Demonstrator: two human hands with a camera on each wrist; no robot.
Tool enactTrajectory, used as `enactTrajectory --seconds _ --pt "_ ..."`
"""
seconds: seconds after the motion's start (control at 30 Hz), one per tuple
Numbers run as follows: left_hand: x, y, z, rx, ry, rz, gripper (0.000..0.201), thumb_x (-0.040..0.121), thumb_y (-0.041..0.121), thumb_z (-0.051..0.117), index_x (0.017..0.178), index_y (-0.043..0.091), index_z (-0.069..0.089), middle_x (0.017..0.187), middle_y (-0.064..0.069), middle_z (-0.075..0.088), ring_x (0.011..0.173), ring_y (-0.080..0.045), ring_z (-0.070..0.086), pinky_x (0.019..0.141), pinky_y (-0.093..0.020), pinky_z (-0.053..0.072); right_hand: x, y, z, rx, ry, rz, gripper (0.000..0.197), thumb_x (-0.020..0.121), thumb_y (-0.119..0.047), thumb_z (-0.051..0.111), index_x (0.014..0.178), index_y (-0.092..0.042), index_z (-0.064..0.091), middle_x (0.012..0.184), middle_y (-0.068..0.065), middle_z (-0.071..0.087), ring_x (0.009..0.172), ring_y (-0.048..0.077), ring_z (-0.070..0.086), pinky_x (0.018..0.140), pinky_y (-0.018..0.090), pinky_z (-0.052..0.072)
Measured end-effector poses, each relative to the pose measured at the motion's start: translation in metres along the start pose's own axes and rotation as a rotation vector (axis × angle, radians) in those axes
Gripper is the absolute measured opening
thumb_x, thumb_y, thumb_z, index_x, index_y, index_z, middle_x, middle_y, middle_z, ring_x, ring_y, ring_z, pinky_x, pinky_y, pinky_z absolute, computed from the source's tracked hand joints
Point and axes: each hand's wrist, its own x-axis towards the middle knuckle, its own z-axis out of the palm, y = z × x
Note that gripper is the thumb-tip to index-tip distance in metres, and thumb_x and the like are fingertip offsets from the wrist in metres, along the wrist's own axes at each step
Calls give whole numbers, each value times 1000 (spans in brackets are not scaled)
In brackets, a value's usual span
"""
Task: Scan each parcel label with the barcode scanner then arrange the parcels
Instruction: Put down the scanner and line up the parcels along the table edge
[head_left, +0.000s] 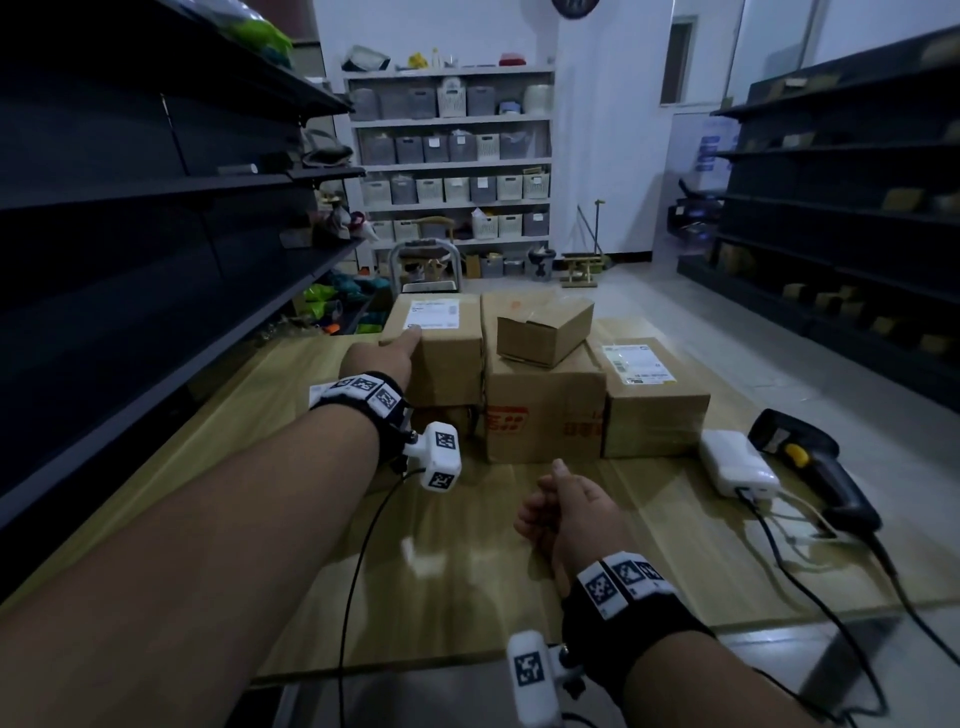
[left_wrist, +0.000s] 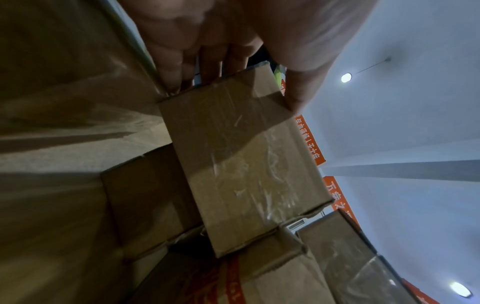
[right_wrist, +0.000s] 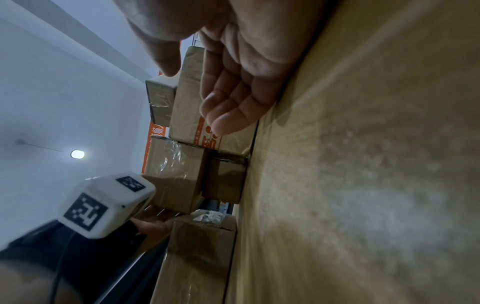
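Several cardboard parcels stand grouped at the far side of the wooden table (head_left: 457, 582). My left hand (head_left: 397, 341) grips the top left parcel (head_left: 441, 353), thumb on its top by the white label (head_left: 432, 314). The left wrist view shows my fingers (left_wrist: 179, 67) down one side of this parcel (left_wrist: 241, 164). A big red-printed box (head_left: 540, 410) carries a small box (head_left: 545, 332). To the right stands a labelled box (head_left: 654, 405). The black barcode scanner (head_left: 815, 467) lies at the right. My right hand (head_left: 553, 501) rests on the table, loosely curled and holding nothing.
A white adapter (head_left: 737, 467) with cables lies beside the scanner. Dark shelving (head_left: 130, 218) runs close along the left, and more shelving (head_left: 852, 218) stands to the right. A trolley handle (head_left: 426, 254) shows behind the parcels. Wrist-camera cables trail over the near table edge.
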Motion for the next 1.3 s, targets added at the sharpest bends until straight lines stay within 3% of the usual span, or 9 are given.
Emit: enactTrajectory --seconds 0.1,0.2,0.37,0.53,0.67,0.77,0.93,1.13,1.3 --pt "-6 -2 2 -43 49 0 85 89 69 77 145 6 64 140 -18 70 123 -42 67 101 -50 55 0 0 -1 4 -9 4 30 108 -27 63 98 2 63 64 13 63 59 27 64 57 39 61" --pt "-13 -1 5 -51 93 66 72 91 65 78 139 12 68 135 -14 72 120 -38 68 95 -45 54 1 0 -1 -2 -18 13 29 108 -27 62 97 0 63 63 12 64 58 26 64 57 38 61" --pt "-21 1 3 -75 117 114 72 84 63 84 138 19 68 130 -6 73 107 -30 66 98 -46 58 2 -1 -1 5 -35 22 28 108 -25 62 98 1 63 64 14 63 57 26 64 54 37 61" --pt "-26 -1 -11 -170 122 63 60 84 56 88 129 21 71 115 -4 70 98 -28 63 86 -42 52 1 -1 -1 2 -50 37 27 108 -24 62 99 1 61 63 12 63 56 25 64 55 37 61" --pt "-36 -10 -36 -298 134 30 62 83 54 87 134 22 71 121 -3 71 101 -27 64 84 -39 49 -3 -3 0 -43 -49 38 27 108 -25 62 97 0 62 62 11 62 57 25 62 56 38 59" --pt "-43 -16 -60 -395 114 0 66 83 53 88 138 23 69 129 -3 70 110 -30 66 70 -35 52 -1 -2 1 -106 -55 49 29 107 -27 65 99 1 61 59 9 55 52 22 54 51 34 50" --pt "-41 -34 -115 -631 119 -80 70 65 57 93 122 22 74 121 -7 75 107 -33 72 90 -59 65 6 -7 12 -276 -132 148 43 98 -44 74 102 -2 71 64 7 63 58 26 60 58 38 52" --pt "-28 -66 -183 -702 167 -102 60 72 57 88 120 24 76 120 -8 77 106 -32 73 84 -57 67 -6 -18 65 -333 -234 122 41 97 -48 74 105 -8 74 79 8 68 69 27 65 65 40 56" --pt "-14 -99 -228 -667 251 -140 56 79 58 85 121 22 77 115 -7 78 102 -30 75 89 -53 66 -12 -28 108 -381 -316 76 39 98 -48 72 107 -10 75 79 6 69 67 22 65 65 37 56"
